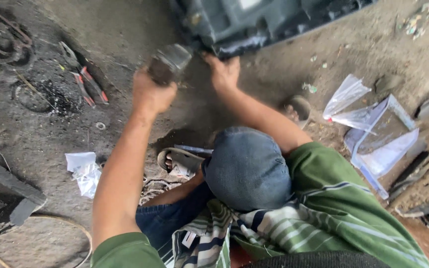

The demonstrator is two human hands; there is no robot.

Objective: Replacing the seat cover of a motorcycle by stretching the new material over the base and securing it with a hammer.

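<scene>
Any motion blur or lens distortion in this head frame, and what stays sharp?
Head view: the left hand and the grey block it grips are motion-smeared; the right hand is softer too; the pliers and the plastic bag read fairly sharp; wide-angle stretch at edges; flat light, no glare.

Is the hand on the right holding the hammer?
No, the left hand grips the hammer, while the right hand rests empty by the dark panel.

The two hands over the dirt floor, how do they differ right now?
The left hand is raised and closed in a fist around a blurred grey metal hammer head; the right hand lies open, pressed against the dark grey plastic casing. The left looks blurred, the right sharper. Both are bare.
</scene>
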